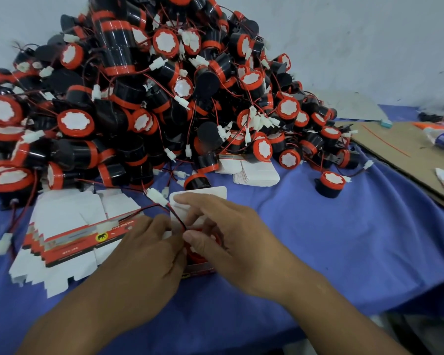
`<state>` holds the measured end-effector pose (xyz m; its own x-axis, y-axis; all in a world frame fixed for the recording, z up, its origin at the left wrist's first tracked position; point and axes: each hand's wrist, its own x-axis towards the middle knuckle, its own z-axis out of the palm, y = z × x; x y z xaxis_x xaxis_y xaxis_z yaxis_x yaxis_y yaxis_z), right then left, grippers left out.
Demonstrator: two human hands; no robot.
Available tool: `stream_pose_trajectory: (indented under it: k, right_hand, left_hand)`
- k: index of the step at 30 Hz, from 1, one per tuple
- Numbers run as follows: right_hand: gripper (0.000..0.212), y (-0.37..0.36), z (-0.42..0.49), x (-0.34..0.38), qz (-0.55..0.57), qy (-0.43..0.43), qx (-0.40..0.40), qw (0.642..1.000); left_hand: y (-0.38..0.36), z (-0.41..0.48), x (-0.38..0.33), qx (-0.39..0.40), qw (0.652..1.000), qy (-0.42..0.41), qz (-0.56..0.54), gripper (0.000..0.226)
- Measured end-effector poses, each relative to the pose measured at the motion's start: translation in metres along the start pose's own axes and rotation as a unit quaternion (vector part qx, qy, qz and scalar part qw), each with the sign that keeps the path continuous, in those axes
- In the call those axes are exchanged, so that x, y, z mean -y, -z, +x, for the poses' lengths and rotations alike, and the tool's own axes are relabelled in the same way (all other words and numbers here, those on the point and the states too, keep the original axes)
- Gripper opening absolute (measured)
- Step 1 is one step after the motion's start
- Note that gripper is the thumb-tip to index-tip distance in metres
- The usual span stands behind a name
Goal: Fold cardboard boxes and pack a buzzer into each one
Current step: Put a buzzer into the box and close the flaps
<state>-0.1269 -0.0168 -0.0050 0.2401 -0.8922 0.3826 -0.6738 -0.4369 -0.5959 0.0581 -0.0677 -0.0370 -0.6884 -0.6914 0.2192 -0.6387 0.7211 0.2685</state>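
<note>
We are seeing a round red buzzer (200, 256) sitting in a glossy cardboard box (200, 270). The left hand (146, 254) is clamping the box, the right hand (236, 242) fingers (198, 201) pinching its white flap (212, 192).

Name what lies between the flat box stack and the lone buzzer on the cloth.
Head view: left hand and right hand around an open box holding a red buzzer, then bare blue cloth.

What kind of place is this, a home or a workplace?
Likely a small packing workshop: a heap of identical buzzers on a cloth-covered table, flat boxes stacked beside it, and left hand and right hand at one open box.
</note>
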Motion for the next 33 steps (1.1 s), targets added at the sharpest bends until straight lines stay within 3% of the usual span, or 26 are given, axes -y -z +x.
stream_pose_trajectory:
  k: [5, 11, 13, 15, 18, 24, 28, 33]
  right_hand:
    - [0.035, -0.004, 0.005, 0.008, -0.047, 0.0, 0.011, 0.999]
    - [0.018, 0.001, 0.001, 0.001, -0.093, -0.031, 0.048, 0.994]
    - [0.022, 0.003, -0.003, -0.003, -0.088, -0.034, 0.055, 0.994]
    - [0.029, 0.003, -0.004, -0.004, -0.094, -0.031, 0.062, 0.993]
    - [0.027, -0.002, -0.006, -0.004, -0.129, -0.007, 0.052, 0.99]
    - [0.023, -0.008, -0.005, -0.005, -0.178, -0.013, 0.053, 0.983]
    - [0.03, -0.007, -0.003, -0.002, -0.207, -0.021, 0.09, 0.974]
    - [0.026, -0.007, -0.001, 0.002, -0.205, -0.05, 0.083, 0.974]
  left_hand:
    - [0.004, 0.0, -0.005, -0.011, 1.0, -0.023, 0.013, 0.03]
    - [-0.002, -0.001, -0.001, -0.004, 0.991, 0.014, -0.135, 0.015]
    - [0.0, -0.003, -0.004, -0.073, 0.977, 0.068, -0.188, 0.015]
    - [0.004, -0.006, -0.005, -0.159, 0.954, 0.104, -0.233, 0.031]
    - [0.013, -0.007, -0.01, -0.219, 0.942, 0.048, -0.25, 0.024]
    - [0.01, -0.007, -0.012, -0.151, 0.982, 0.035, -0.105, 0.009]
    - [0.007, -0.01, -0.006, -0.117, 0.978, 0.082, -0.15, 0.013]
    - [0.01, -0.011, -0.007, -0.075, 0.981, 0.065, -0.167, 0.029]
